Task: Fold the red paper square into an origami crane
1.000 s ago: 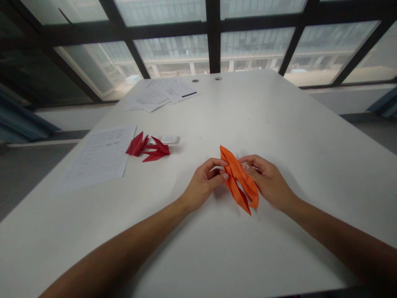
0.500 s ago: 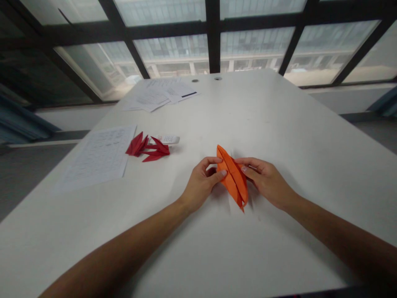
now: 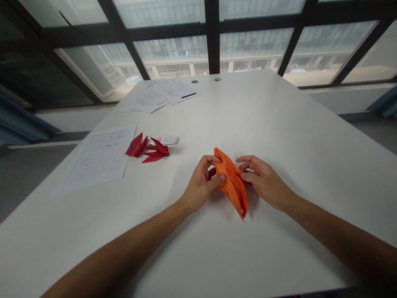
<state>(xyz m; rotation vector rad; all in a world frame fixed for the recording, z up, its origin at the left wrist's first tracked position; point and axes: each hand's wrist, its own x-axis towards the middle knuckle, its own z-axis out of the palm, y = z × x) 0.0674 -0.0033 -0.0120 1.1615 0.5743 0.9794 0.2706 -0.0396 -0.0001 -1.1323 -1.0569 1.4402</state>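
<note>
An orange folded paper (image 3: 233, 186), long and pointed at both ends, is held slightly above the white table. My left hand (image 3: 203, 178) pinches its left side, thumb on top and the other fingers behind. On the opposite edge, my right hand (image 3: 262, 178) grips the paper between thumb and a bent finger, while its index finger stretches out free of the paper. A crease or opening runs along the middle of the orange piece.
To the left lie red folded paper pieces (image 3: 156, 150) beside a white tube-like item (image 3: 170, 140). A printed sheet (image 3: 99, 155) rests near the table's left edge. More papers (image 3: 155, 97) are spread at the back, before the windows. The white table (image 3: 204, 256) extends around my arms.
The right index finger has lifted off the orange paper. The paper's lower tip has shifted slightly toward me, and its right side is opened a little differently. The left hand keeps its grip.
</note>
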